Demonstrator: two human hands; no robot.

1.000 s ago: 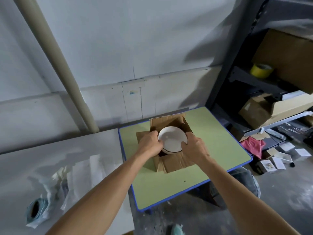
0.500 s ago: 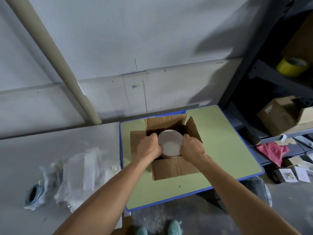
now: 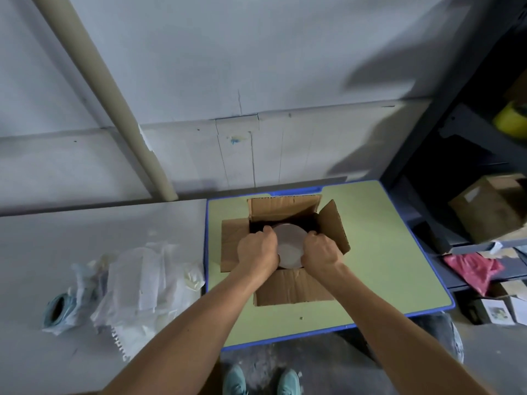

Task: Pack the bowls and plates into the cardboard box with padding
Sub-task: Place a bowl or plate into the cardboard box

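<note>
head view: my left hand [image 3: 258, 250] and right hand [image 3: 320, 250] grip the white dish [image 3: 289, 246] by its rim, frame centre, inside the open cardboard box [image 3: 293, 289]. step: lowering it in. next: let go, grab padding [image 3: 137, 283] lower left.

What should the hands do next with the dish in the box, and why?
Probably ease the dish down until it rests, then let go. The left hand and right hand grip its opposite edges, and it is inside the open box, below the flaps; whether it touches the bottom cannot be told. The white sheets lie outside, left of the box, so padding comes after.
</note>
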